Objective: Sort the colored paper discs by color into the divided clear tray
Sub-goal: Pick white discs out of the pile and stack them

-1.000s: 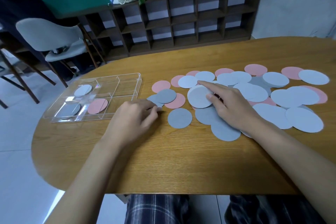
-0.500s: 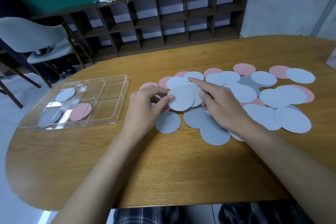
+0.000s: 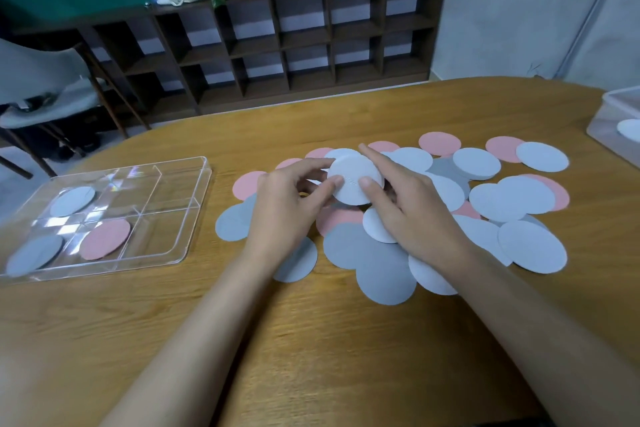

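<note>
Grip shared, left hand (image 3: 287, 208) and right hand (image 3: 415, 215) pinching white disc (image 3: 356, 168), forearms converging

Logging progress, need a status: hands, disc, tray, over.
Grip: left hand and right hand pinch one white disc above the pile. Sorted: three discs in clear tray, one per compartment. No obstacle between hands and tray.

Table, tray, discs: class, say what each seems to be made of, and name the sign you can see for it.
Table: wood or veneer, satin; grain lines run along it.
Tray: clear rigid plastic, perhaps acrylic, glossy; the table shows through and it glints.
Discs, like the held white disc: thin matt paper or card; they lie flat, overlapped, without shine.
</note>
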A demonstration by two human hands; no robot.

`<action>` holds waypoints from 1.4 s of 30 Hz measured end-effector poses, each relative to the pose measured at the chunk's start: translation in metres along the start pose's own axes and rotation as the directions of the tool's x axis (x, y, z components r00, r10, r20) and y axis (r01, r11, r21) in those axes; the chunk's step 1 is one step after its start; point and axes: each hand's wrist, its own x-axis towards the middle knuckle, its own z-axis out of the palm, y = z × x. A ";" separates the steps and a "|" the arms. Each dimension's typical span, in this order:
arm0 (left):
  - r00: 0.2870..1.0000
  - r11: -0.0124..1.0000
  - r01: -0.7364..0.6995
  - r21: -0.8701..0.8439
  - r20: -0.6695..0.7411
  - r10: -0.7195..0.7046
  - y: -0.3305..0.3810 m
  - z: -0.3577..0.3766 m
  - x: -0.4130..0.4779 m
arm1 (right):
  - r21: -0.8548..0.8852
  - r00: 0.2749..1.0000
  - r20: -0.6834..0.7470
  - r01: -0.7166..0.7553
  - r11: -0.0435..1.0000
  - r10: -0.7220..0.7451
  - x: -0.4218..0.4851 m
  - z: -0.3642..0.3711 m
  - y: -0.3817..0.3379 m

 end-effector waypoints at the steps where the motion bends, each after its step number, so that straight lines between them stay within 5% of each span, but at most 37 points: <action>1: 1.000 1.000 -0.013 0.007 0.016 0.013 0.000 0.002 0.002 | -0.063 1.000 -0.008 0.007 0.998 -0.008 0.002 -0.001 0.002; 5: 0.992 0.977 -0.122 0.173 0.029 0.119 -0.010 -0.003 0.018 | -0.203 0.999 -0.029 0.008 0.979 -0.014 0.007 -0.006 0.013; 9: 0.983 0.880 -0.111 0.462 0.180 0.030 -0.034 -0.011 0.034 | -0.238 0.999 -0.032 -0.006 0.971 -0.002 0.008 -0.006 0.016; 19: 0.983 0.824 -0.132 0.551 0.177 0.039 -0.046 -0.016 0.032 | -0.220 0.999 -0.033 0.013 0.975 -0.021 0.009 -0.004 0.016; 25: 0.971 0.812 -0.214 0.543 0.031 0.236 -0.039 -0.020 0.024 | -0.180 0.998 -0.068 0.001 0.984 -0.014 0.007 -0.007 0.013; 32: 0.936 0.896 -0.229 0.381 -0.166 0.310 -0.033 -0.021 0.025 | -0.162 0.996 -0.086 -0.043 0.986 0.029 0.006 -0.010 0.009; 42: 0.972 0.965 -0.233 0.123 -0.008 0.236 -0.010 0.007 0.009 | -0.060 0.994 -0.087 -0.065 0.996 0.060 0.008 -0.011 0.014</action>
